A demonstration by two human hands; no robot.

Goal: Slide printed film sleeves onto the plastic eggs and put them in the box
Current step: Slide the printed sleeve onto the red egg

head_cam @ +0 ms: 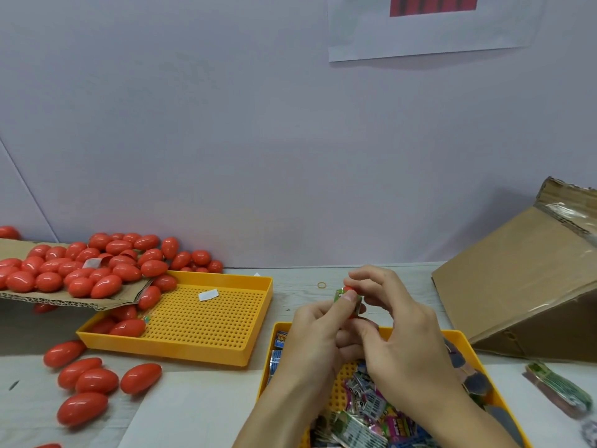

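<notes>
You hold the small red plastic egg [349,290] above the near yellow perforated tray [458,342], your left hand [318,331] pinching the green printed film sleeve [347,300] round its middle, thumb on top. Your right hand [392,313] curls its fingertips on the egg's bare tip. The glossy shell looks slippery and light, the film thin and creasable, so grip the ends. The tilted cardboard box [517,286] waits at right.

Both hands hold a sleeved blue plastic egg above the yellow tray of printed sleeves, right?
Not quite: the plastic egg is red, not blue. The head view shows the left hand and right hand holding it, partly sleeved, above the yellow perforated tray of printed film sleeves.
</notes>
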